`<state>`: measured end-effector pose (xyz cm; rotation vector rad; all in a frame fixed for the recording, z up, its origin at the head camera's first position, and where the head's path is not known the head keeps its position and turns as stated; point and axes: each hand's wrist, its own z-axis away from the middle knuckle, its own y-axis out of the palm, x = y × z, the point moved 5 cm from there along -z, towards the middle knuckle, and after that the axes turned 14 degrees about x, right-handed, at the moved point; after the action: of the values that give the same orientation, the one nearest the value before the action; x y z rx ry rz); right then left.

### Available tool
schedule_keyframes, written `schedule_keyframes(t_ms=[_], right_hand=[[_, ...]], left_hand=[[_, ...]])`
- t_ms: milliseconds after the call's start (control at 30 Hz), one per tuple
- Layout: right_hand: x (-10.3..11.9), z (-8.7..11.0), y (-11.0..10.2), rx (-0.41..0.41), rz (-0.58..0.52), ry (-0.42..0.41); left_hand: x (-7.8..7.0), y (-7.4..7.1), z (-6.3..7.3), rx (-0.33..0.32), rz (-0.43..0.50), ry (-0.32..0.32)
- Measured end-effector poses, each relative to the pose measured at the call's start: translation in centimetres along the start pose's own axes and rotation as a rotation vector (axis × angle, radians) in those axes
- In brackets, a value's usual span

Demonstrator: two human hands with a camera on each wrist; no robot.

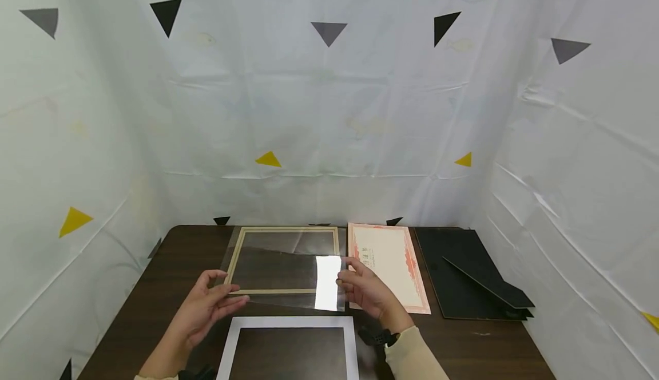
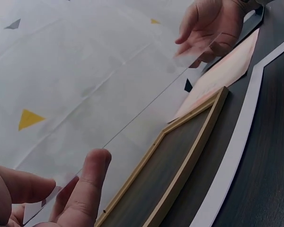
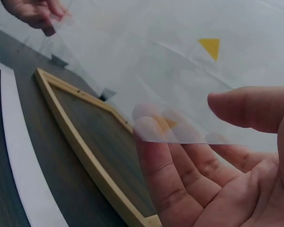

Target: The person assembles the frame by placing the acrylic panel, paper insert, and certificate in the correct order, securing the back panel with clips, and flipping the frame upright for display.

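Both my hands hold a clear sheet (image 1: 327, 282) by its opposite ends, and a bright glare lies on its right part. My left hand (image 1: 206, 305) pinches the left end between thumb and fingers. At the other end my right hand (image 1: 368, 291) grips a corner, its fingers (image 3: 156, 165) under the sheet and showing through it. Beneath the raised sheet, a thin wooden frame (image 1: 288, 229) lies on the table; both wrist views show the sheet tilted above it. Closer to me lies a white rectangular frame (image 1: 290, 322), its near side cut off in the head view.
A cream certificate with a red patterned border (image 1: 388, 254) lies right of the wooden frame. Farther right is a black board (image 1: 448, 288) with a raised flap. The dark table (image 1: 473, 351) meets white curtains (image 1: 329, 111) at back and sides.
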<state>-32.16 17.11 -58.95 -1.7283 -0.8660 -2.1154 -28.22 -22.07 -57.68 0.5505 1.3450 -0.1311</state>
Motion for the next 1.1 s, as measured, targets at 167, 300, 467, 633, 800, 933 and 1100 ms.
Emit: schedule_keyframes(t_ms=[167,300,467,633,800,933,1100], right_hand=[[-0.7,-0.7,0.2,0.005,0.078,0.015],[-1.1,-1.1,0.5,-0.016,0.146,0.021],[-1.2,-1.1,0.2,-0.14,0.219,-0.009],[-1.2,-1.1,-0.3,-0.221,0.255,-0.023],[-1.9,-1.5,-0.6,-0.262,0.272,-0.018],[-2.6,-1.8,-0.9,-0.303,0.256,-0.037],[-3.2,-2.4,-0.9,-0.299,0.258,-0.069]], left_hand=[[0.3,0.1,-0.8,-0.042,0.008,0.027],[0.7,-0.1,-1.5,-0.074,-0.035,0.016],[1.0,-1.1,-1.9,-0.179,-0.306,-0.036],[0.8,-1.6,-2.4,-0.208,-0.583,-0.084],[0.9,-2.3,-3.4,-0.189,-0.711,-0.078],[0.6,-3.0,-4.1,-0.175,-0.845,-0.045],[0.5,-3.8,-4.9,-0.156,-1.003,-0.039]])
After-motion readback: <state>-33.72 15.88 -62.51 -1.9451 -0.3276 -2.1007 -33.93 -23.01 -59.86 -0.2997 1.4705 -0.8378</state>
